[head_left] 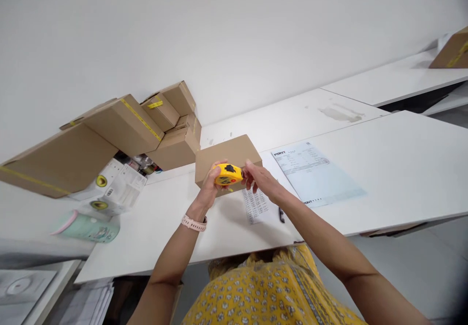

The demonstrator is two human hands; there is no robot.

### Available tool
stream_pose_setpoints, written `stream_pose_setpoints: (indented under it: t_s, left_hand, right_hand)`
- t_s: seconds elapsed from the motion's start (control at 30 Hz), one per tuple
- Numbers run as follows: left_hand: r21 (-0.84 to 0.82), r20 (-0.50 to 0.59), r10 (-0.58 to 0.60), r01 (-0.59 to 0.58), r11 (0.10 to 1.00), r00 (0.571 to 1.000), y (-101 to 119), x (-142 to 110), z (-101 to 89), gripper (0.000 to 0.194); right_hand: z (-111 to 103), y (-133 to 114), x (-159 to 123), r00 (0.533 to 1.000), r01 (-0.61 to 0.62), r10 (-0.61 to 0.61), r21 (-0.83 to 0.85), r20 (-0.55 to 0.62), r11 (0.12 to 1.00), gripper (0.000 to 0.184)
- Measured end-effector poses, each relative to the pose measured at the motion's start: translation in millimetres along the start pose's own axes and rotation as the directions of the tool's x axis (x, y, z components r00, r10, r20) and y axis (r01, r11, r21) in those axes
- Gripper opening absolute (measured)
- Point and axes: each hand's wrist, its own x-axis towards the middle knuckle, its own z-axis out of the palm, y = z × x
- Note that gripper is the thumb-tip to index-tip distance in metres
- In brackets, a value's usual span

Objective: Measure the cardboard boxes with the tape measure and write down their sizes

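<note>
A yellow tape measure [228, 174] with black and red details is gripped in my left hand [210, 183], thumb along its side. At its right end, the fingers of my right hand [258, 178] are pinched together where the blade comes out; the blade tip itself is hidden by them. Both hands are above a closed brown cardboard box [223, 152] on the white table. Just under my right hand lies a printed sheet of numbers [255, 205], with a black pen [281, 215] beside it.
Several taped cardboard boxes [124, 125] are piled at the left, near a white box with avocado pictures [122, 186] and a mint tumbler [93, 227]. A document in a clear sleeve [316, 174] lies to the right. Another box [451, 52] stands far right.
</note>
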Motion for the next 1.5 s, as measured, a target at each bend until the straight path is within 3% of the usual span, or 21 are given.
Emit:
stream_pose_setpoints:
  t_s: [0.1,0.17,0.3,0.43,0.5,0.6,0.73,0.93,1.07,1.33,1.5]
  left_hand:
    - [0.017,0.01,-0.008,0.007,1.0,1.0,2.8,2.8,-8.8,0.067]
    - [0.039,0.008,0.016,-0.016,0.999,1.0,9.3,8.4,-24.0,0.066]
    - [0.15,-0.062,0.065,-0.055,0.987,0.996,24.9,31.2,-82.5,0.06]
    - [0.258,-0.099,-0.037,0.062,0.964,0.994,29.5,56.2,-151.1,0.058]
    - [0.27,-0.12,-0.062,0.093,0.958,0.991,28.6,63.9,-174.9,0.058]
    - [0.281,-0.127,-0.081,0.114,0.953,0.989,27.9,69.1,-194.9,0.057]
    - [0.29,-0.129,-0.112,0.146,0.946,0.985,27.8,69.7,-204.1,0.054]
    - [0.271,-0.103,-0.144,0.167,0.948,0.984,17.7,68.4,-201.9,0.055]
    - [0.263,-0.091,-0.137,0.157,0.952,0.986,9.6,71.7,-202.4,0.057]
    - [0.269,-0.081,-0.126,0.143,0.952,0.989,3.4,72.7,-204.8,0.058]
    - [0.307,-0.09,-0.112,0.135,0.942,0.99,6.1,71.0,-198.9,0.061]
  right_hand:
    - [1.3,-2.6,12.0,1.0,0.016,-0.016,-0.043,0.0,0.999,0.059]
    - [-9.6,-7.3,23.9,0.999,0.039,-0.039,-0.004,-0.032,0.999,0.056]
    - [-56.8,-12.7,59.2,0.981,0.098,-0.082,0.084,-0.176,0.992,0.048]
    - [-100.8,6.9,92.2,0.973,0.017,-0.022,-0.025,-0.232,1.0,0.041]
    - [-110.2,21.6,103.6,0.97,-0.02,-0.007,-0.11,-0.244,0.994,0.04]
    - [-110.1,38.0,115.7,0.971,-0.049,0.003,-0.188,-0.238,0.981,0.039]
    - [-102.3,45.2,124.8,0.975,-0.06,-0.009,-0.299,-0.223,0.952,0.039]
    - [-100.0,49.8,127.1,0.968,-0.14,0.018,-0.477,-0.25,0.868,0.051]
    - [-98.2,53.7,127.9,0.969,-0.181,0.066,-0.5,-0.239,0.847,0.057]
    - [-94.8,54.8,128.2,0.969,-0.164,0.038,-0.523,-0.244,0.837,0.055]
    - [-88.1,41.5,126.8,0.968,-0.14,-0.056,-0.709,-0.246,0.691,0.044]
